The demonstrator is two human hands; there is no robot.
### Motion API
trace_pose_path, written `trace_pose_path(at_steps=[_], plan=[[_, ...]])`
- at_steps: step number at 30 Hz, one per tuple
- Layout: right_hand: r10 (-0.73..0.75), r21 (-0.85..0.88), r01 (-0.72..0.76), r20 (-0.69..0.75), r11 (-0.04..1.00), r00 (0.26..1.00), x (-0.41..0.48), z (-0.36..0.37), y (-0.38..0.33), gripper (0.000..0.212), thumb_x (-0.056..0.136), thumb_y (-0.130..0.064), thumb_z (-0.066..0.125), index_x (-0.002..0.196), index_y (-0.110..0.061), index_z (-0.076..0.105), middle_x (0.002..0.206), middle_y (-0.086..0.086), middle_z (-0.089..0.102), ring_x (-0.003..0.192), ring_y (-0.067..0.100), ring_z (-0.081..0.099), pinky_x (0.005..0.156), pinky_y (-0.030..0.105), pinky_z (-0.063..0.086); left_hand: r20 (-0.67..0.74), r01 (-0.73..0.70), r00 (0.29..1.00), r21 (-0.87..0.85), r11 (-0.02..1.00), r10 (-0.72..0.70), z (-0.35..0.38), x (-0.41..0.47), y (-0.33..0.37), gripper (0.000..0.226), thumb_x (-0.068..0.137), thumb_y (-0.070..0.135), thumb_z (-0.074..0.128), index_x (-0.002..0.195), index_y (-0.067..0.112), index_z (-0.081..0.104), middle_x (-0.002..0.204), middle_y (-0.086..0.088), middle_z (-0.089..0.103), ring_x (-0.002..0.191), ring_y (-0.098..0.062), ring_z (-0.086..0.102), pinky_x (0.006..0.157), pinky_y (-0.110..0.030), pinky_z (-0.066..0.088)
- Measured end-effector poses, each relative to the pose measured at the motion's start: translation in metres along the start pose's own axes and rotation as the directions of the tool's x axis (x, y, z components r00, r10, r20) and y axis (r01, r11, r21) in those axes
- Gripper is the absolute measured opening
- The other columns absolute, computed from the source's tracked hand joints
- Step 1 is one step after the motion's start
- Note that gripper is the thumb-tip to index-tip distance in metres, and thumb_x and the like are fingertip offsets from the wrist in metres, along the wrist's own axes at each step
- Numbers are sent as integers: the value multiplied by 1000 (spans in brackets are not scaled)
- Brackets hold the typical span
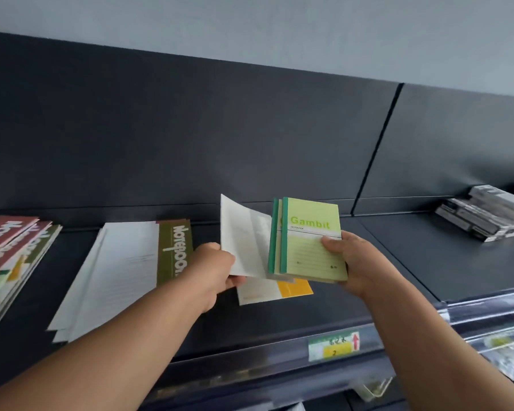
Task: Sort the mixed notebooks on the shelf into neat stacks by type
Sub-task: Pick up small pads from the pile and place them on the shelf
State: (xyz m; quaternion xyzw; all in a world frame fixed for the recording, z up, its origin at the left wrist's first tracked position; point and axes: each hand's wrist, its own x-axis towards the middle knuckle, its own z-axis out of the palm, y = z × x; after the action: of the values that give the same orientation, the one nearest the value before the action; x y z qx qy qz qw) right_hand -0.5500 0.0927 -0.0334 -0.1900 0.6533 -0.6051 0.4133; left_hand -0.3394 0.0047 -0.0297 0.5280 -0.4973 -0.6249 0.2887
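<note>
Status: mid-sort, well under half done by my read.

Right hand [358, 262] grips the Gambit stack [310, 241] at its lower right corner, thumb on the top cover, fingers underneath. It's two or three green-spined books, held off the shelf [413, 262] with the covers tilted toward the camera.

Left hand [217, 268] pinches the bottom edge of a white book [244, 238], stood up just left of the Gambit stack and touching its spines. Only a pale side shows, so I can't tell if it's another Gambit or a different type.

Directly below the Gambit stack, a yellow book [294, 289] lies flat on the shelf, partly hidden by the held ones. It's on its own, not in a stack.

Left of the Gambit stack is a white pile [113, 274], fanned out and not squared. An olive book [174, 250] sits face up on the side nearer the Gambits.

Far left of the Gambit stack is a red pile [6, 253], red and green covers mixed and splayed. Unsorted.

Far right of it are black packs [484, 215]; they don't look like notebooks, so ignore them.

Done: Gambits gathered in hand.
Left:
- set the Gambits down squared
- place the white book
- home the yellow one
- split the red pile by cover
- square the white pile
</note>
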Motion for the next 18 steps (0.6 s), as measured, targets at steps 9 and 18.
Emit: trace_pose_path(at_steps=[9, 18], plan=[[49, 25, -48, -39, 999, 998, -5, -23, 9, 16, 96, -8, 56, 111, -10, 62, 108, 14, 72, 96, 33, 70, 68, 44, 59, -27, -216, 928, 773, 597, 371, 15, 13, -13, 55, 91, 35, 55, 139, 11, 39, 135, -11, 48, 120, -30, 48, 95, -40, 45], [39, -34, -40, -24, 999, 999, 10, -38, 4, 14, 96, -9, 57, 108, -10, 64, 103, 13, 74, 96, 32, 71, 78, 49, 59, 318, -37, 948, 140, 989, -9, 76, 7, 1, 20, 100, 16, 48, 100, 16, 68, 96, -6, 74, 89, -24, 71, 85, -44, 57]])
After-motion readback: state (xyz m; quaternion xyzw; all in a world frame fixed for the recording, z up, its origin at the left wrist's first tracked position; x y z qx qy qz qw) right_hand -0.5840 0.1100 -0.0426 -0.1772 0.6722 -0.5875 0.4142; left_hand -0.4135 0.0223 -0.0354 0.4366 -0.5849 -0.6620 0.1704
